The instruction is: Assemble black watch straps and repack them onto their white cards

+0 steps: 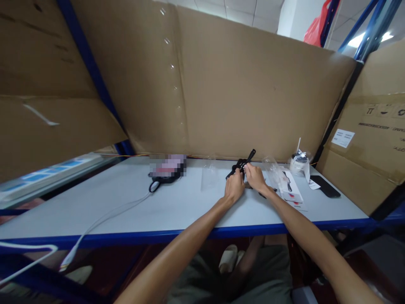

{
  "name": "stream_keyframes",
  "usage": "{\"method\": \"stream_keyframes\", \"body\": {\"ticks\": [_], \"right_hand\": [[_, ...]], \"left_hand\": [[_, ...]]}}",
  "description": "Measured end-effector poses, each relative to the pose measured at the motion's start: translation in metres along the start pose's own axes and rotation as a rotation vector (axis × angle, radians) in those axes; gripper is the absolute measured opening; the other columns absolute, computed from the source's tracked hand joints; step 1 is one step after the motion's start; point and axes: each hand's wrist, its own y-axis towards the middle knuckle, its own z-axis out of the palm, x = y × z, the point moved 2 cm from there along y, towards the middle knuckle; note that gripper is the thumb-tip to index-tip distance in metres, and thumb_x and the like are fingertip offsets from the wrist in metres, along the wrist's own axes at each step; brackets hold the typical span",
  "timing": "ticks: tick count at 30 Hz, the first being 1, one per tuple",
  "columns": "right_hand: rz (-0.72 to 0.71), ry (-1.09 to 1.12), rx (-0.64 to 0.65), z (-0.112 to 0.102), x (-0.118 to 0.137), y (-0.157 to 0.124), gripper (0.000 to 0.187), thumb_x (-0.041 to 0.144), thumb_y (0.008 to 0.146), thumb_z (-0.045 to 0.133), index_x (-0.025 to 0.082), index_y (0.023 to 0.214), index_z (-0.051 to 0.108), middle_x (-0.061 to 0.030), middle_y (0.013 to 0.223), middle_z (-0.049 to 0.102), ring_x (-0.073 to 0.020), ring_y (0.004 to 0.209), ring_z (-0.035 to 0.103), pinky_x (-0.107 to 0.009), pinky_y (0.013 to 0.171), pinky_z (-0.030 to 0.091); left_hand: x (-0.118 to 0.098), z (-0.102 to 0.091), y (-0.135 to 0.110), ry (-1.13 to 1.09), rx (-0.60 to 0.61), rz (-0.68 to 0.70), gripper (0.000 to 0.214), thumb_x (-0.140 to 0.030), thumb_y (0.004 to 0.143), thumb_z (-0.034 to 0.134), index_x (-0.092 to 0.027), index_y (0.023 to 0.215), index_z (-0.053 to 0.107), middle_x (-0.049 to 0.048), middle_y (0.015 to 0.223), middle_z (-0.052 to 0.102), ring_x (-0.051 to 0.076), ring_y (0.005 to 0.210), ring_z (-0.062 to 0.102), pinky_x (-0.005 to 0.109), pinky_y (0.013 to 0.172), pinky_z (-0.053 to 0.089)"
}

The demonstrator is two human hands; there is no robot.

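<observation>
Both my hands meet over the white table (pixel 177 207), closed on a black watch with a strap (pixel 243 162). My left hand (pixel 234 185) grips its lower end. My right hand (pixel 255 177) pinches it near the middle, and the strap's far end sticks up and away to the right. A small white product box (pixel 291 191) printed with a watch picture lies just right of my right hand. Clear plastic wrapping (pixel 271 166) lies between the box and my hands.
A black phone (pixel 325 186) lies at the table's right end, beside a clear bag holding a dark item (pixel 300 162). A blurred-out object and black scissors (pixel 158 182) sit mid-left, with a white cable (pixel 104 219) trailing off the front edge. Cardboard sheets wall the back and sides.
</observation>
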Motion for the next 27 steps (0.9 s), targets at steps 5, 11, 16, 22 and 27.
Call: {"method": "stream_keyframes", "body": {"ticks": [5,11,16,22,27], "right_hand": [[0.025,0.176,-0.025,0.003,-0.003,0.003,0.033,0.028,0.108,0.04,0.02,0.086,0.063,-0.0048,0.084,0.074,-0.0176,0.081,0.068,-0.023,0.071,0.04],[0.06,0.307,-0.044,-0.001,-0.001,0.005,0.049,0.038,0.11,0.039,0.021,0.066,0.054,-0.0006,0.066,0.064,-0.0155,0.073,0.065,-0.022,0.07,0.041],[0.031,0.412,0.113,0.001,0.004,0.002,0.036,0.032,0.105,0.051,0.02,0.071,0.056,0.0025,0.065,0.063,-0.0126,0.062,0.061,-0.02,0.062,0.041],[0.093,0.684,0.322,0.016,0.016,-0.005,0.024,0.027,0.102,0.052,0.022,0.079,0.054,0.0059,0.062,0.057,-0.0124,0.047,0.058,-0.02,0.047,0.041],[0.215,0.674,0.051,0.026,0.014,0.003,0.019,0.025,0.097,0.056,0.022,0.078,0.054,0.0036,0.07,0.06,-0.0133,0.064,0.061,-0.018,0.053,0.044]], "left_hand": [[0.008,0.008,0.005,-0.064,-0.045,0.018,0.03,-0.023,0.106,0.035,-0.014,0.12,0.06,0.0202,0.098,0.077,0.032,0.09,0.075,0.035,0.076,0.048],[0.023,0.02,0.023,-0.504,-0.2,0.018,0.025,-0.025,0.101,0.042,-0.02,0.084,0.059,0.0081,0.08,0.071,0.021,0.074,0.066,0.029,0.07,0.046],[0.036,0.023,0.033,-0.949,-0.258,-0.061,0.037,-0.052,0.094,0.055,-0.021,0.073,0.053,-0.0011,0.065,0.057,0.014,0.06,0.053,0.024,0.057,0.041],[0.036,0.026,0.032,-1.343,-0.103,-0.162,0.036,-0.055,0.085,0.066,-0.019,0.091,0.063,-0.0025,0.068,0.06,0.014,0.059,0.058,0.024,0.055,0.046],[0.028,0.027,0.033,-1.377,-0.01,-0.087,0.05,-0.058,0.079,0.076,-0.017,0.107,0.071,0.0035,0.087,0.074,0.018,0.081,0.069,0.027,0.071,0.055]]}}
